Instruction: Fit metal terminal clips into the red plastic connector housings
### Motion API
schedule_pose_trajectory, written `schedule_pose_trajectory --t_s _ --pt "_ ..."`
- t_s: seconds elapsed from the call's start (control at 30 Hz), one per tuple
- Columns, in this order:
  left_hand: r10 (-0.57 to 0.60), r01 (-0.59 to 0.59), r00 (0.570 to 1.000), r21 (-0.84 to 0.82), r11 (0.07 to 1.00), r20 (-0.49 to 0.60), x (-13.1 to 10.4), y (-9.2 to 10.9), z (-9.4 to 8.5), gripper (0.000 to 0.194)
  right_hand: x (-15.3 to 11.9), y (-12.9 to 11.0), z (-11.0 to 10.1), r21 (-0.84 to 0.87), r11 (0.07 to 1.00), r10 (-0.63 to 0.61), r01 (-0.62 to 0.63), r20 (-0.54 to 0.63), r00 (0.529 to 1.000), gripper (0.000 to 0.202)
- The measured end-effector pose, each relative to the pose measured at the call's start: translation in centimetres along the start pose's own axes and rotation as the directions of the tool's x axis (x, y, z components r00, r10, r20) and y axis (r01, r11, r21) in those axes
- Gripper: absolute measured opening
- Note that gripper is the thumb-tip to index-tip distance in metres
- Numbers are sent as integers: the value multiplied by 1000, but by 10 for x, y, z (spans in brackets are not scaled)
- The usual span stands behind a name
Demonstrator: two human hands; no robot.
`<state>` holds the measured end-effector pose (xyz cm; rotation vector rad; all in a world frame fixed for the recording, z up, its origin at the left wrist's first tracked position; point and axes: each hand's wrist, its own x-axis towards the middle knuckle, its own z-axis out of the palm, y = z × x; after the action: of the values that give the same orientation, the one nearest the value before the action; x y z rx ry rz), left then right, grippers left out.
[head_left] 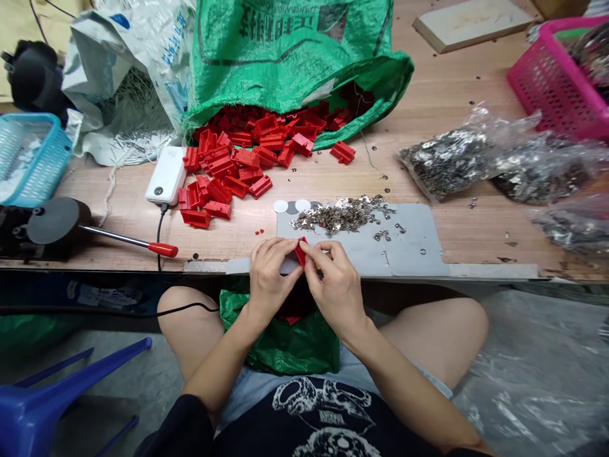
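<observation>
Between my hands, at the table's front edge, is a small red plastic part (301, 252), held tilted. My left hand (271, 273) grips it from the left with thumb and fingers. From the right, my right hand (333, 279) pinches the same part; whether a metal piece is also between those fingertips is too small to tell. Just beyond my hands a heap of small metal pieces (349, 214) lies on a grey mat (413, 238). Further left on the table is a pile of red parts (223, 166), spilling out of a green sack (290, 57).
A lever tool with a red handle (163, 249), a white power bank (166, 174) and a blue basket (59, 158) are at left. Metal-filled plastic bags (447, 158) and a pink basket (547, 82) stand right. A green bag (295, 349) lies in the lap.
</observation>
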<state>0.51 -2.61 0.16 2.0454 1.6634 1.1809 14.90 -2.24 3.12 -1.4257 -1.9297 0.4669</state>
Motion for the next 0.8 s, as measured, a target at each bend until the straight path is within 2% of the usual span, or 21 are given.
schedule_pose_trajectory --t_s 0.33,0.57,0.7,0.8 --pt "11 -11 1000 12 1000 -16 0 1 0 35 4 -3 -2 -46 999 -5 8 58 998 31" --pt "-55 55 998 25 998 2 -2 1 0 63 7 -5 -2 -94 996 5 6 119 993 32" --pt "-71 71 997 13 997 -7 -2 1 1 62 7 -6 -1 -151 988 -9 29 131 991 31" --pt "-75 75 997 18 997 -21 -3 -1 2 60 6 -4 0 -124 991 -44 57 104 994 31"
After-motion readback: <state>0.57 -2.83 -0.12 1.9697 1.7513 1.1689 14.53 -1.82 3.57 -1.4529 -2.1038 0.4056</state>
